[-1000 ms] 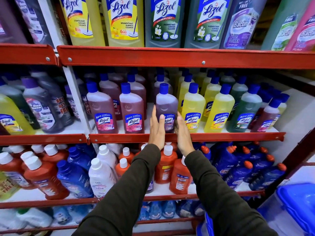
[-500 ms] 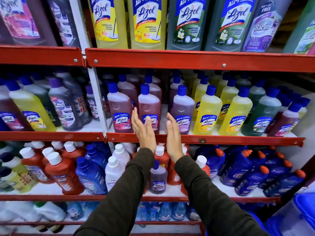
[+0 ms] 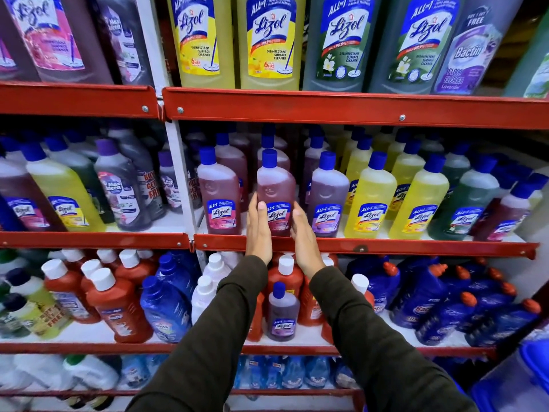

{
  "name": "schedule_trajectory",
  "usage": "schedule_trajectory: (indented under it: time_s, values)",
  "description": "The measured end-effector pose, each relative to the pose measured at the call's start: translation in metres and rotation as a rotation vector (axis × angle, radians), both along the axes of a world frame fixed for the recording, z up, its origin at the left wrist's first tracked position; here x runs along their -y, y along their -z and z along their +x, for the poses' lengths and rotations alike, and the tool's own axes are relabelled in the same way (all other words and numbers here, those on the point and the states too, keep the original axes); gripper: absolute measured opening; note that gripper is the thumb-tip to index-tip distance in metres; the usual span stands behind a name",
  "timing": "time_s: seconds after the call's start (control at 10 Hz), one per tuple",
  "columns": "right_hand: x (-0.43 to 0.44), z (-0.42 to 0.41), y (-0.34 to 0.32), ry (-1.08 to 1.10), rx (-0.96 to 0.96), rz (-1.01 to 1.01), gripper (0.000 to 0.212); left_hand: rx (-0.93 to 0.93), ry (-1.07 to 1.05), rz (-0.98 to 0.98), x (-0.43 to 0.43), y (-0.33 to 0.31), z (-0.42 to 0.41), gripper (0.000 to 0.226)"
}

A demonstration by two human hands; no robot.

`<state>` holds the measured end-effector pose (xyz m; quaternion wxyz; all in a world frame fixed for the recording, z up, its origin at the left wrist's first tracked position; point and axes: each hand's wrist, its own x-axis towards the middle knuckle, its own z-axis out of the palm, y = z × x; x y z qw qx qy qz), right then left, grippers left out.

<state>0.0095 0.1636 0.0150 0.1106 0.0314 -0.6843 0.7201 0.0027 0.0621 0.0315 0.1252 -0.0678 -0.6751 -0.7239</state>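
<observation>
A pink Lizol bottle (image 3: pixel 276 188) with a blue cap stands at the front of the middle red shelf (image 3: pixel 386 248). My left hand (image 3: pixel 259 230) lies flat against its left side, thumb on the label's edge. My right hand (image 3: pixel 303 234) presses its right side with straight fingers. Another pink Lizol bottle (image 3: pixel 219 194) stands just left of it. A purple one (image 3: pixel 326 197) stands just to the right, close behind my right fingers. Both my sleeves are dark green.
Yellow Lizol bottles (image 3: pixel 370 200) and green ones (image 3: pixel 466 203) fill the shelf to the right. Large Lizol bottles (image 3: pixel 269 40) stand on the shelf above. Below are orange bottles (image 3: pixel 118 307), dark blue bottles (image 3: pixel 430 292) and a small purple bottle (image 3: pixel 282 313). A white upright (image 3: pixel 178 173) divides the bays.
Both hands have shifted left along the shelf, from either side of the purple bottle to either side of the pink one. My view has moved left and closer with them.
</observation>
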Motion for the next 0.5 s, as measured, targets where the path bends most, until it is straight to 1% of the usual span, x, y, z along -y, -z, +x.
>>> schedule_trajectory:
  time_s: [0.1, 0.3, 0.5]
  values:
    - [-0.003, -0.002, 0.002, -0.001, 0.017, 0.015, 0.059, 0.007, 0.005, -0.013, 0.0, 0.0, -0.001, 0.057]
    - [-0.003, 0.008, -0.006, -0.008, 0.036, 0.052, 0.053, 0.0, -0.01, -0.016, -0.001, 0.002, 0.0, 0.062]
    - [-0.003, 0.017, -0.015, -0.029, 0.05, 0.075, 0.056, 0.013, -0.031, -0.03, -0.003, -0.006, 0.007, 0.055]
